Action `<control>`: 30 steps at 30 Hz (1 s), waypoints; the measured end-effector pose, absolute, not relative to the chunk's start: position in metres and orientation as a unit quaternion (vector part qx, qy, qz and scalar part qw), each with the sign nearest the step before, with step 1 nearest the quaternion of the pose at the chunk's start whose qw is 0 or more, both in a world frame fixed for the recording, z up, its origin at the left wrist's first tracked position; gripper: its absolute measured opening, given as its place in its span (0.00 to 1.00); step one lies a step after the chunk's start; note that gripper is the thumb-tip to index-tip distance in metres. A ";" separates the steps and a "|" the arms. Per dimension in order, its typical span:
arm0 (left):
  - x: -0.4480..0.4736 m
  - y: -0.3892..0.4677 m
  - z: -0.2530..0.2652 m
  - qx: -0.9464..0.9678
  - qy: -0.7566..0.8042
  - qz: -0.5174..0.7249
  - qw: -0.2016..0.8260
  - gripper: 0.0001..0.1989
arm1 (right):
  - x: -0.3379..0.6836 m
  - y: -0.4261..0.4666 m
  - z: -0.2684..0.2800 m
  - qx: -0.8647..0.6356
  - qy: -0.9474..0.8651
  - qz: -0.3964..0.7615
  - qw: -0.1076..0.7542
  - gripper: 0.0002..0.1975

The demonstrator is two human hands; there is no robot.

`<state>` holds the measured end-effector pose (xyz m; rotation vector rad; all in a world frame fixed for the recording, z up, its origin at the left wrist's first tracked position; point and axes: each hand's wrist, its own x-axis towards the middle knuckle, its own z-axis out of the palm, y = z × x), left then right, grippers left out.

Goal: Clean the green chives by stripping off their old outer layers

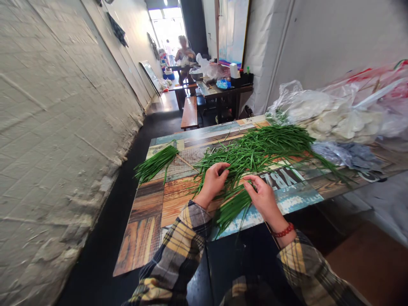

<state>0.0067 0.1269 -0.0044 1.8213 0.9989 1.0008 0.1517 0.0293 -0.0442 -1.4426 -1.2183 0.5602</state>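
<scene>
Long green garlic chives (270, 142) lie in a loose heap across the patterned tabletop (143, 238). My left hand (215, 180) is at the heap's near edge, its thumb and forefinger pinched on a few thin chives. Close by on its right, my right hand (263, 197) has its fingertips drawn together in a pinch; whatever is between them is too small to make out. Below and between the hands, a smaller bunch of chives (232, 210) lies at the table's near edge. A neat chive bundle (156, 162) rests farther left.
Clear plastic bags (344, 119) with pale contents cover the table's right end, beside a crumpled grey plastic bag (349, 155). A rough white wall (63, 127) runs along the left. Beyond stand a bench (190, 112), another table with goods, and a person (185, 55).
</scene>
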 end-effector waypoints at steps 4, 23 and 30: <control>0.007 0.124 -0.001 0.688 0.392 0.382 0.475 0.04 | 0.152 0.029 -0.042 -0.611 -0.517 0.242 0.549 0.13; 0.006 0.118 0.009 0.654 0.374 0.380 0.537 0.13 | 0.151 0.029 -0.043 -0.615 -0.525 0.226 0.544 0.13; 0.006 0.117 0.011 0.631 0.338 0.374 0.589 0.16 | 0.151 0.028 -0.042 -0.621 -0.531 0.214 0.536 0.14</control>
